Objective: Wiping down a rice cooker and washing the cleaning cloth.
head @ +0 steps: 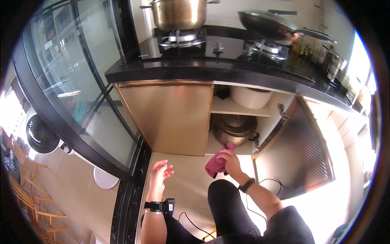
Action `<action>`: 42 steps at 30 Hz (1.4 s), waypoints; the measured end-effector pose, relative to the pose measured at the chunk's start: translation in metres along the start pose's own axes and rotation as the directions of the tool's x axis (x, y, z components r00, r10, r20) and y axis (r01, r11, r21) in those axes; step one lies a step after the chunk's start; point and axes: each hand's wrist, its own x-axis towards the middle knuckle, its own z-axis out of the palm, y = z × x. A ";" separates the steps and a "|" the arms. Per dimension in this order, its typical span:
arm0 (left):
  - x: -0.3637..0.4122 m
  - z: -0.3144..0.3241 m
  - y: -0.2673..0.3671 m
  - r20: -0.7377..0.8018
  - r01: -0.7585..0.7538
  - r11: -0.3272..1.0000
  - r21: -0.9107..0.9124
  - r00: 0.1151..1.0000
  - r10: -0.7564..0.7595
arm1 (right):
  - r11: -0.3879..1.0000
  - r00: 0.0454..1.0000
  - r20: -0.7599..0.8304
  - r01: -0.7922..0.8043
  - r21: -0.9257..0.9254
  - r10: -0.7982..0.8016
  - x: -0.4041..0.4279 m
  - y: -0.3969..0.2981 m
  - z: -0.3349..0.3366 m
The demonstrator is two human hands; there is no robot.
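Observation:
A crumpled pink cloth (215, 164) is gripped in my right hand (230, 162), low in front of the cabinet's open side. Just beyond the cloth, a metal pot (233, 129) with a lid sits on the cabinet's bottom level. On the shelf (240, 108) above it stands a white pot or bowl (251, 97), partly hidden by the countertop. My left hand (160, 171) holds nothing; its fingers are loosely curled and apart, below the shut cabinet door (167, 122).
The open cabinet door (300, 152) swings out at the right. Above, a steel pot (179, 13) and a lidded wok (265, 26) sit on gas burners set in the black countertop (195, 65). A glass sliding door (91, 76) and a fan (42, 131) are at the left.

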 end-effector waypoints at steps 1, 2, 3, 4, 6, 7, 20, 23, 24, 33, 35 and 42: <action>0.001 -0.001 -0.003 -0.021 0.016 0.999 0.028 1.000 -0.015 | 0.989 0.997 -0.027 -0.064 0.136 0.068 -0.018 -0.010 -0.020; 0.002 -0.002 -0.008 -0.020 0.002 0.999 0.046 1.000 -0.001 | 0.976 0.983 -0.095 -0.139 0.170 0.156 -0.037 -0.038 -0.046; 0.002 -0.005 -0.011 -0.017 0.002 0.999 0.049 1.000 -0.001 | 0.955 0.958 -0.152 -0.209 0.210 0.243 -0.056 -0.069 -0.071; 0.003 -0.001 -0.010 -0.005 0.008 0.998 0.069 1.000 -0.008 | 0.960 0.949 -0.186 -0.225 0.169 0.255 -0.079 -0.084 -0.096; 0.005 0.001 -0.016 0.020 0.001 0.995 0.101 1.000 -0.003 | 0.947 0.935 -0.204 -0.248 0.202 0.289 -0.130 -0.098 -0.139; 0.007 0.000 -0.018 0.001 0.021 0.991 0.134 1.000 -0.021 | 0.928 0.933 -0.187 -0.252 0.274 0.309 -0.153 -0.101 -0.157; -0.001 0.014 -0.028 0.104 -0.007 0.944 0.331 0.994 -0.029 | 0.351 0.604 -0.007 -0.453 0.819 0.797 -0.312 -0.057 -0.302; -0.025 0.033 -0.013 0.152 -0.062 0.952 0.301 0.988 0.017 | 0.464 0.628 0.120 -0.677 0.571 0.769 -0.287 -0.034 -0.289; -0.034 0.044 -0.009 0.190 -0.070 0.956 0.285 0.982 0.015 | 0.509 0.661 0.090 -0.651 0.564 0.745 -0.287 -0.019 -0.278; -0.125 0.130 0.000 0.666 -0.347 0.889 0.298 0.743 0.066 | 0.676 0.760 0.092 -0.620 0.397 0.643 -0.265 -0.054 -0.215; -0.128 0.139 -0.024 0.757 -0.497 0.806 0.320 0.646 0.098 | 0.716 0.800 0.213 -0.598 0.361 0.561 -0.248 -0.064 -0.198; -0.153 0.192 -0.028 0.812 -0.809 0.546 0.219 0.462 0.358 | 0.635 0.740 0.556 -0.645 0.425 0.379 -0.167 -0.082 -0.152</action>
